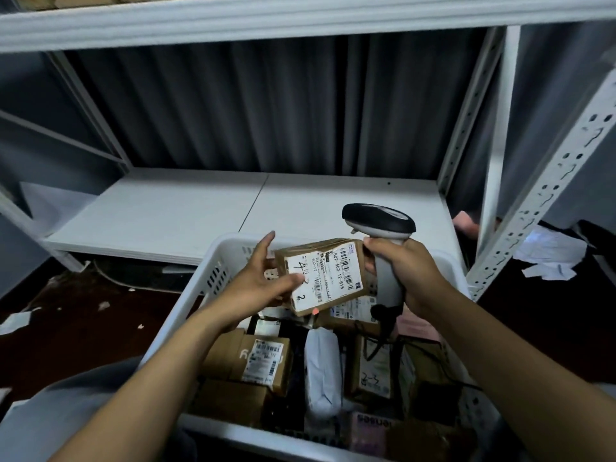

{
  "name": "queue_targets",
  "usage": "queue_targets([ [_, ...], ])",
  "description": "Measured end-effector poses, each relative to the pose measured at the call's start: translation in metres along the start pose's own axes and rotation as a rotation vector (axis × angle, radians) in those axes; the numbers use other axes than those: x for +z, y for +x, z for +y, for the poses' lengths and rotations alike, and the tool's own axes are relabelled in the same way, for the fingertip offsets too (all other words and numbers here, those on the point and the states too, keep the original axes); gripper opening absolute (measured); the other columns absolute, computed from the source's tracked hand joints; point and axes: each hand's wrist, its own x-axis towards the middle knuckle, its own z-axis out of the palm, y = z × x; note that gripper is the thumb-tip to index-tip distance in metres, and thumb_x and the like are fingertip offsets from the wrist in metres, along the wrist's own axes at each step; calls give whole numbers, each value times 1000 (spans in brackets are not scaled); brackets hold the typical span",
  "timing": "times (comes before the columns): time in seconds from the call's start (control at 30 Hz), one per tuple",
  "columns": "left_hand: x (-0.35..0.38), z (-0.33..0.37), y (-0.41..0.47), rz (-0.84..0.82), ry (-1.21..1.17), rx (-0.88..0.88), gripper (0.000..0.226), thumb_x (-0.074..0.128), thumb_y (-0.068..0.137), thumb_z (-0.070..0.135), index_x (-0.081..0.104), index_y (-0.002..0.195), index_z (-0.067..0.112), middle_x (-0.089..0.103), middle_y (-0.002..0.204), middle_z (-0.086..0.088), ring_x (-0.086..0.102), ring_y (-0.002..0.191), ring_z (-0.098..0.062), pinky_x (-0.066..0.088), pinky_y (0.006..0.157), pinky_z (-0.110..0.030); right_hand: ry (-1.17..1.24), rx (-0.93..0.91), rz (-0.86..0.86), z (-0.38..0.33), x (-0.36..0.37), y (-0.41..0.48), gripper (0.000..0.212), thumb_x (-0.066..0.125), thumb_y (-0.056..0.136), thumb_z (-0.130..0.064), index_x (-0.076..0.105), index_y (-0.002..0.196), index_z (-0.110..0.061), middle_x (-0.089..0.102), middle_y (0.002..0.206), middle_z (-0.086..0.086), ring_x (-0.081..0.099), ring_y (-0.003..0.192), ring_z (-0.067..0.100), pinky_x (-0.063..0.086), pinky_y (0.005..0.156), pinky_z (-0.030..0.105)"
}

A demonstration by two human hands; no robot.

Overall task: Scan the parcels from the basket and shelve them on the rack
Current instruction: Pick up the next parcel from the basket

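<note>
We log the small brown cardboard parcel with a white label (330,271) above the white plastic basket (213,271). The left hand (256,278) pinches it: thumb on the label, fingers behind its left edge. The right hand (410,268) grips the grey-and-black handheld scanner (380,221), fingers wrapped round the handle and touching the parcel's right edge. The white metal rack shelf (186,211) lies beyond.

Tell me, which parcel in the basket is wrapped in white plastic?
The soft white bag in the middle of the basket, lying between brown cardboard boxes; it alone is crumpled, not boxy.
</note>
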Motion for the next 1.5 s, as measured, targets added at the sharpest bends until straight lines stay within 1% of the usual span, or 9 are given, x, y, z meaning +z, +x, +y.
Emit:
queue_targets([
  [0.2, 8, -3, -1, -14, 271, 15, 60, 78, 76, 38, 49, 128, 30, 57, 118, 10, 60, 98, -5, 50, 75, -18, -188, -56, -130, 1, 4, -7, 15, 69, 86, -10, 71, 99, -4, 75, 92, 17, 71, 85, 33, 55, 83, 47],
  [0.33, 19, -14, 4, -116, 295, -32, 58, 82, 67, 35, 53, 117, 27, 64, 106, 5, 65, 83, -8, 50, 60, -19, -262, -67, -234, 3, 8, -14, 20, 70, 85, -9, 71, 105, -6, 75, 96, 13, 72, 89, 28, 57, 80, 39],
  [0.47, 19, -27, 16, -6, 213, -95, 61, 79, 62, 36, 52, 115, 21, 63, 106, -1, 68, 84, -16, 50, 52, -20, -244, -14, -129, 4, 8, -12, 6, 66, 88, -6, 67, 90, 0, 68, 81, 15, 65, 72, 23, 58, 74, 38],
  [0.57, 13, -38, 24, 184, 43, -141, 44, 79, 71, 27, 61, 109, 16, 71, 102, -2, 70, 82, -14, 54, 56, -23, -211, 63, -43, -1, 3, -11, 11, 64, 90, -10, 63, 81, -5, 61, 70, 12, 58, 53, 19, 52, 53, 28],
  [0.63, 11, -41, 26, 287, -71, -154, 29, 80, 75, 22, 67, 100, 16, 74, 98, -4, 70, 81, -12, 54, 62, -22, -234, 98, -72, -4, -2, -12, 17, 63, 91, -13, 61, 76, -5, 58, 65, 13, 53, 48, 19, 46, 48, 26],
  [0.73, 11, -45, 28, 365, -195, -180, 33, 81, 76, 18, 64, 104, 12, 73, 99, -4, 69, 82, -11, 53, 59, -19, -287, 104, -152, -5, -4, -14, 22, 61, 91, -12, 59, 72, -1, 55, 60, 14, 51, 46, 19, 42, 47, 27],
  [1.17, 12, -45, 31, 374, -269, -145, 30, 78, 80, 17, 68, 108, 11, 73, 102, -1, 66, 82, -1, 48, 55, -8, -345, 64, -108, -21, -14, -20, 15, 59, 90, -9, 60, 77, -1, 55, 58, 11, 49, 44, 18, 41, 44, 26],
  [1.33, 13, -46, 32, 376, -273, -166, 37, 81, 76, 25, 64, 107, 13, 73, 102, 0, 69, 91, -12, 54, 76, -27, -367, 43, -102, -21, -13, -21, 16, 59, 90, -10, 60, 77, 0, 55, 58, 13, 48, 44, 19, 41, 44, 27],
  [1.5, 15, -42, 30, 341, -279, -146, 28, 79, 78, 24, 65, 102, 18, 73, 100, 1, 68, 92, -13, 54, 84, -32, -366, 36, -97, -18, -14, -17, 17, 60, 89, -11, 61, 76, 0, 55, 59, 14, 49, 44, 19, 41, 44, 27],
])
